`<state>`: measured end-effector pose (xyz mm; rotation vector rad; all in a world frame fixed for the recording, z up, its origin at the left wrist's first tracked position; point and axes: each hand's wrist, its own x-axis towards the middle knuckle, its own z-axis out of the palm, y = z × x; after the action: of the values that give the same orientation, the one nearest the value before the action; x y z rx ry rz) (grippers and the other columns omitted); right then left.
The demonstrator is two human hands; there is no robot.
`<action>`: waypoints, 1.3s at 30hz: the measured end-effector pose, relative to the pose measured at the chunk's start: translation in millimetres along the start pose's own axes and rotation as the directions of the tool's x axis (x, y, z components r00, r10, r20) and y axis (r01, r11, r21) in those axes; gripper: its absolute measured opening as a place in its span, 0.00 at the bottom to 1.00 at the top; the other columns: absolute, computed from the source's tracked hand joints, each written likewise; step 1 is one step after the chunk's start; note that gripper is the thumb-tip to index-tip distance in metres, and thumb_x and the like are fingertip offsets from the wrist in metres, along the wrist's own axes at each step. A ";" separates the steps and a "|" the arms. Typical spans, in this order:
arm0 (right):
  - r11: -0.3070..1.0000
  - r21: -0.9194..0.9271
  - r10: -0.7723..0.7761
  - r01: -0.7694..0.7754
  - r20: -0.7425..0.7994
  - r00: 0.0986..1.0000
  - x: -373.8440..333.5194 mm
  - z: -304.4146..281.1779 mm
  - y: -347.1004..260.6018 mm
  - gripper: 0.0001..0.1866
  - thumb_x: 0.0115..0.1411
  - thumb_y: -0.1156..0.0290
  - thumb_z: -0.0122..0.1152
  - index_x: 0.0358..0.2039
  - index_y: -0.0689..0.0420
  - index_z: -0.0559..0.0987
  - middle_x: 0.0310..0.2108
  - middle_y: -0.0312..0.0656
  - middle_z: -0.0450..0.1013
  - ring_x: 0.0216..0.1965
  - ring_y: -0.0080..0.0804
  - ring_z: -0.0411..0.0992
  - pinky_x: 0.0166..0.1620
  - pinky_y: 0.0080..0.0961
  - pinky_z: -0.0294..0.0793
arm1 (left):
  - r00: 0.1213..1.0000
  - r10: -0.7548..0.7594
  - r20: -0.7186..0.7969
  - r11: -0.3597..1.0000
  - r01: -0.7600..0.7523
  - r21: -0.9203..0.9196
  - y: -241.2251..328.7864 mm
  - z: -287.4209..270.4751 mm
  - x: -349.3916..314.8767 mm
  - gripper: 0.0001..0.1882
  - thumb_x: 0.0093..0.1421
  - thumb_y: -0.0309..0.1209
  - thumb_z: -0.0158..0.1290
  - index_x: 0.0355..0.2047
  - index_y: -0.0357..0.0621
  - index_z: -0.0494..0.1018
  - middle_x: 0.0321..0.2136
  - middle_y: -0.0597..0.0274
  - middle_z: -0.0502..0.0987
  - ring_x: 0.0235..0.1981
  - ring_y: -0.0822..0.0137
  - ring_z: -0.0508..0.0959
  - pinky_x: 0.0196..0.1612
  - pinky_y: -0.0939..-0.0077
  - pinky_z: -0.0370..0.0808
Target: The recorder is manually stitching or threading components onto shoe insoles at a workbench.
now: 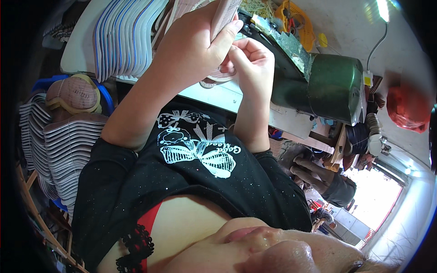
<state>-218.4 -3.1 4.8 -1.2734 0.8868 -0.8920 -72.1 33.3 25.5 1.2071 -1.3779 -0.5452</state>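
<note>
My left hand is closed round a flat pinkish-beige piece, like an insole, standing edge-up with its thumb along the side. The top of that piece runs out of view. Just to the right and a little lower, my right hand has thumb and forefinger pinched together, the other fingers curled. What it grips, if anything, is hidden. Behind both hands, another pinkish piece with a curved edge lies over the pale work table.
Fanned white insoles with blue edges lie at the left, above more stacked insoles beside a blue tub. At the right are a green machine, a yellow basket and a red container. People are in the background.
</note>
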 end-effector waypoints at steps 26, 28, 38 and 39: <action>0.943 0.333 -0.084 0.021 0.176 0.981 -10.2 -21.4 15.9 0.15 0.66 0.69 0.46 0.41 0.70 0.72 0.32 0.54 0.76 0.26 0.33 0.76 0.34 0.24 0.77 | 0.952 -0.254 0.172 0.711 0.305 -0.634 -17.8 36.3 30.9 0.10 0.59 0.30 0.54 0.34 0.33 0.72 0.26 0.57 0.78 0.27 0.73 0.78 0.33 0.81 0.75; 0.931 0.364 -0.076 0.026 0.123 0.989 -5.6 -20.7 13.9 0.14 0.66 0.69 0.46 0.40 0.70 0.72 0.31 0.54 0.76 0.26 0.32 0.76 0.33 0.24 0.77 | 0.955 -0.274 0.110 0.763 0.286 -0.580 -24.7 43.7 40.3 0.10 0.59 0.30 0.54 0.35 0.33 0.71 0.27 0.58 0.77 0.27 0.73 0.78 0.32 0.82 0.75; 0.886 0.464 0.057 0.024 -0.161 0.985 17.8 -23.2 23.0 0.15 0.66 0.66 0.48 0.33 0.67 0.74 0.27 0.48 0.76 0.25 0.26 0.76 0.30 0.19 0.76 | 0.942 -0.312 0.125 0.905 0.335 -0.262 -88.8 78.0 85.4 0.13 0.58 0.33 0.56 0.37 0.36 0.73 0.32 0.61 0.77 0.30 0.78 0.76 0.34 0.85 0.72; 0.880 0.475 0.070 0.017 -0.164 0.984 21.1 -25.7 22.4 0.15 0.66 0.66 0.48 0.33 0.67 0.74 0.27 0.48 0.76 0.25 0.26 0.76 0.30 0.19 0.76 | 0.937 -0.323 0.133 0.903 0.347 -0.252 -91.7 80.3 85.2 0.13 0.58 0.33 0.56 0.37 0.36 0.73 0.32 0.61 0.77 0.30 0.78 0.76 0.34 0.85 0.72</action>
<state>-232.2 -30.7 -20.8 -0.7615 0.7564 -1.1323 -98.1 -100.1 -34.9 1.2090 -1.1249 -1.0100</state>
